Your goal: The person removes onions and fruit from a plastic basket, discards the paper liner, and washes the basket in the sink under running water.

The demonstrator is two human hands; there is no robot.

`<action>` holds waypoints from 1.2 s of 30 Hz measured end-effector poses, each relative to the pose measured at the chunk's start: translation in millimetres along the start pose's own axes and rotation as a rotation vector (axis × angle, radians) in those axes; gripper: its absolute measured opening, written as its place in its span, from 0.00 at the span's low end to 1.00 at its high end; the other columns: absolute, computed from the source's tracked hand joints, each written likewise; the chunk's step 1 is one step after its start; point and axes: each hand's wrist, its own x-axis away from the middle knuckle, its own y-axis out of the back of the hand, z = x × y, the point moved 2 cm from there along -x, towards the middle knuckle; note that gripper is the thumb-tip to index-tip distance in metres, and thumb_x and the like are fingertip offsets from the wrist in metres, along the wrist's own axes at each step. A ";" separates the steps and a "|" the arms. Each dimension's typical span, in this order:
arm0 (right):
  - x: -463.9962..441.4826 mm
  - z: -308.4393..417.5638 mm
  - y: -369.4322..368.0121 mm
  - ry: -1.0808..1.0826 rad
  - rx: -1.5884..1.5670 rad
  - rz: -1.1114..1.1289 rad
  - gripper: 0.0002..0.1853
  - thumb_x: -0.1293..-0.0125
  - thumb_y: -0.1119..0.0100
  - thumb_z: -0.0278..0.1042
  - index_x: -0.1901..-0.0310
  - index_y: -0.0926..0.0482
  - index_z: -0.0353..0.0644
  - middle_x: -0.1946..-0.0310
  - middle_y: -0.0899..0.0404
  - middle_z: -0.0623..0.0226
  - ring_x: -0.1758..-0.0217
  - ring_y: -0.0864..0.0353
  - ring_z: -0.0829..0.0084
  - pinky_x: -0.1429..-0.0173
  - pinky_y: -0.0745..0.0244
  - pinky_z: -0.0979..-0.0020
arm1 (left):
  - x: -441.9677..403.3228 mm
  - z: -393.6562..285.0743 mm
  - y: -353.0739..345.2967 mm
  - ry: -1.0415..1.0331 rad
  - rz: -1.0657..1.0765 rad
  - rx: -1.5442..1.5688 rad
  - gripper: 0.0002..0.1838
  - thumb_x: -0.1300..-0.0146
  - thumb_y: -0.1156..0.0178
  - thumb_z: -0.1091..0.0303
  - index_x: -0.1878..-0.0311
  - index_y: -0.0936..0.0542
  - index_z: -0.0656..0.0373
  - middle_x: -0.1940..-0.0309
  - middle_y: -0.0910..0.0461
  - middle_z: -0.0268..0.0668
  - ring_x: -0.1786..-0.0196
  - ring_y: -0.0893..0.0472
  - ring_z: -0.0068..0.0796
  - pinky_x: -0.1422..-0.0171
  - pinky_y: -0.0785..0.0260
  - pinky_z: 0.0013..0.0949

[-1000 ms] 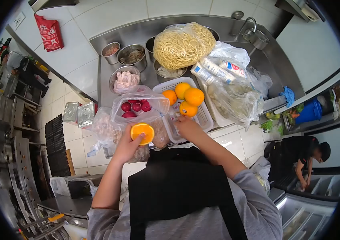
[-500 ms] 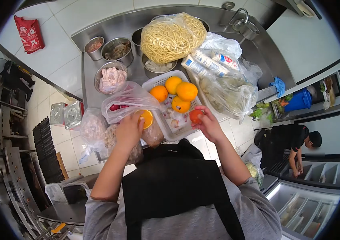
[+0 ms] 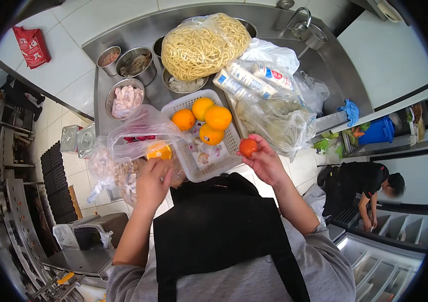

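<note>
Tomato [image 3: 247,147], red, one: sits pinched in the right hand [image 3: 268,165], between three and four o'clock from the white basket [image 3: 202,176] of four whole oranges [image 3: 217,118]. Halved orange [image 3: 159,150], one: lies by a clear bag [image 3: 141,126]; left hand [image 3: 153,183] at its six o'clock, fingers curled, contact cannot be told.

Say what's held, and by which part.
A tomato, by its edges, in the right hand. Whether the left hand holds the cut orange is unclear.
</note>
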 end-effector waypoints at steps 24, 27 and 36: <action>-64.8 147.1 7.9 0.612 1.477 -0.119 0.21 0.40 0.41 0.27 0.44 0.29 0.42 0.45 0.28 0.62 0.48 0.25 0.62 0.45 0.29 0.62 | -95.8 -61.6 -158.2 0.246 -0.211 0.263 0.48 0.56 0.26 0.61 0.31 0.41 0.49 0.39 0.38 0.50 0.38 0.34 0.54 0.35 0.37 0.48; -60.9 134.4 -12.0 0.760 2.022 -0.189 0.23 0.45 0.41 0.24 0.45 0.28 0.41 0.42 0.30 0.56 0.42 0.29 0.54 0.38 0.32 0.60 | -94.8 -52.1 -160.3 0.266 -0.221 0.325 0.47 0.56 0.26 0.64 0.32 0.41 0.53 0.42 0.37 0.52 0.39 0.32 0.54 0.33 0.39 0.46; -111.8 -4.0 -34.9 0.480 1.643 0.234 0.30 0.45 0.42 0.28 0.38 0.37 0.40 0.38 0.39 0.43 0.37 0.35 0.43 0.33 0.37 0.57 | -78.5 -17.0 -201.5 0.256 -0.451 0.620 0.46 0.55 0.28 0.68 0.32 0.42 0.50 0.41 0.35 0.52 0.37 0.34 0.54 0.33 0.39 0.46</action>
